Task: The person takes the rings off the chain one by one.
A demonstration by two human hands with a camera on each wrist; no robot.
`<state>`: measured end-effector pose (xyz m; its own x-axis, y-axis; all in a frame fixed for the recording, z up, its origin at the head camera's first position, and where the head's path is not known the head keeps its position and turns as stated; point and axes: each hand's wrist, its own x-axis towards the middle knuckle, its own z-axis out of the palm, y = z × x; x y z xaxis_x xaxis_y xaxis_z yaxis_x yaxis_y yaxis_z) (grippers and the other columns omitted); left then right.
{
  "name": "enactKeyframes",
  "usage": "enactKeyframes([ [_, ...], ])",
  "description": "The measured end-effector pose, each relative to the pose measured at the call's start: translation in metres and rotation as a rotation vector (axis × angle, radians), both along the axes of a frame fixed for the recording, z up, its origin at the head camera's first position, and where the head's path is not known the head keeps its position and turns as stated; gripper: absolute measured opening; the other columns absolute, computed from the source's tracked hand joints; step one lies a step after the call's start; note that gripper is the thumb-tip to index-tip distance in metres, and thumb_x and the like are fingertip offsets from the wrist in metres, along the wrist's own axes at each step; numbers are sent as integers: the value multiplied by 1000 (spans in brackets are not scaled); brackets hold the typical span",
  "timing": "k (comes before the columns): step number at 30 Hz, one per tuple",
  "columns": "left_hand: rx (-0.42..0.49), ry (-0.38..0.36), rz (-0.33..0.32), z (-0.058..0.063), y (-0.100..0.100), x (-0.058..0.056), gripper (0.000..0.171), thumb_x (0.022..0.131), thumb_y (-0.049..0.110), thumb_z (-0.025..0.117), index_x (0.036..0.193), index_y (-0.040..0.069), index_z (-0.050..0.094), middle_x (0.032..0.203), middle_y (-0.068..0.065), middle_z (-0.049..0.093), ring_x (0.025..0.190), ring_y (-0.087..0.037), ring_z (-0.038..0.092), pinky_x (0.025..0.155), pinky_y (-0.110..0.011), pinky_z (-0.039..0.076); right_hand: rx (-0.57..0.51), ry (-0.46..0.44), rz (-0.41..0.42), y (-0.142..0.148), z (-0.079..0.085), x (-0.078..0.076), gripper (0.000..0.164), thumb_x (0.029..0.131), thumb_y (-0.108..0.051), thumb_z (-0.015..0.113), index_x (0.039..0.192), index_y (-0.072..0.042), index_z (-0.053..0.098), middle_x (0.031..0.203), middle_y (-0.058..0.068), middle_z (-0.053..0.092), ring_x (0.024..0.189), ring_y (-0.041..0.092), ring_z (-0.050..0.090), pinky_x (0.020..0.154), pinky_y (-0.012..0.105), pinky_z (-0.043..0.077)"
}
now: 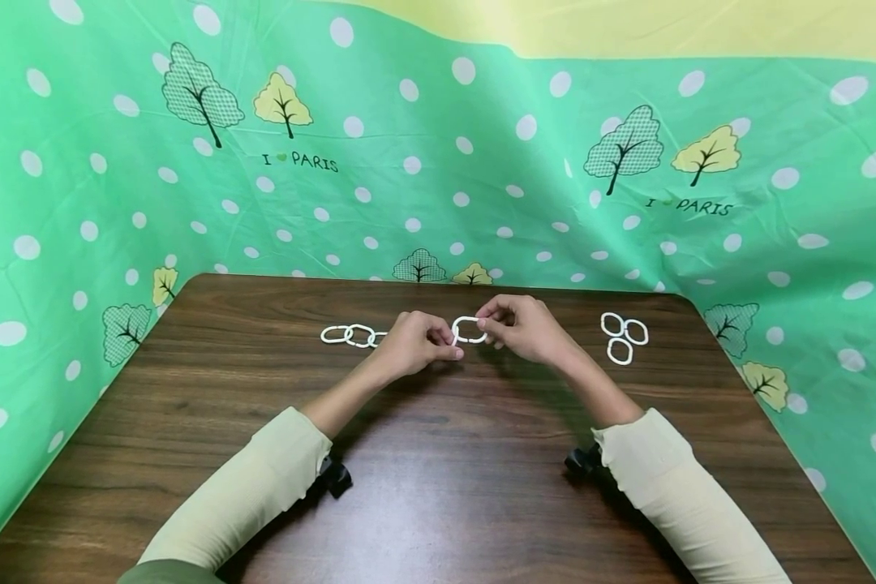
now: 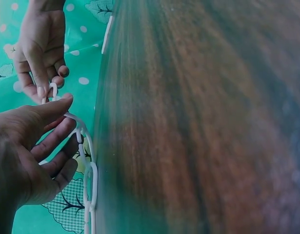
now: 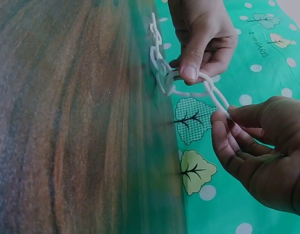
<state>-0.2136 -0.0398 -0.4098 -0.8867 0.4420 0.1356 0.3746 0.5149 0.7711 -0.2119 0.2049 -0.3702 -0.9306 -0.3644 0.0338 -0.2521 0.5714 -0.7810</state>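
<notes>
A chain of white oval links lies on the table and runs rightward to my left hand. That hand pinches a link at the chain's right end between thumb and fingers. My right hand pinches the right side of another white link, raised a little above the table. In the right wrist view, this link is looped with the link under the left thumb. Whether its gap is closed I cannot tell. Fingers of the left hand cover part of the chain.
Three loose white links lie close together at the right of the dark wooden table. A green dotted cloth hangs behind and around the table. Black wrist devices are strapped under both sleeves.
</notes>
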Motion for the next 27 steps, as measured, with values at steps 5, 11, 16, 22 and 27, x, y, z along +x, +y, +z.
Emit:
enactKeyframes([
  [5,6,18,-4,1,0,0,15,94,19,94,89,13,82,84,1,82,73,-7,67,69,-24,54,-14,-13,0,1,-1,1,23,110,-8,71,126,8,74,102,19,80,90,41,82,83,55,69],
  [11,9,46,-3,2,1,-1,11,95,19,93,92,13,84,86,1,83,78,-8,68,74,-25,53,-38,-43,-4,0,-2,3,26,109,-2,69,132,10,72,107,24,78,92,42,82,85,54,70],
  [16,18,49,-3,2,1,0,9,96,19,92,94,14,85,87,1,83,79,-9,67,75,-27,52,-47,-78,-13,1,-4,2,32,109,-1,67,139,12,69,110,27,77,89,35,83,84,51,70],
  [22,16,53,5,3,1,0,7,96,19,92,96,15,86,89,3,85,84,-8,68,78,-28,53,-45,-108,-39,-1,-5,3,33,108,-1,64,138,14,69,112,29,78,79,18,81,83,48,71],
  [27,10,65,7,4,1,0,7,95,20,92,98,16,88,91,4,86,86,-8,71,82,-29,54,-82,-175,-88,-3,-5,3,30,109,-3,67,133,15,69,110,30,78,75,18,81,79,45,71],
])
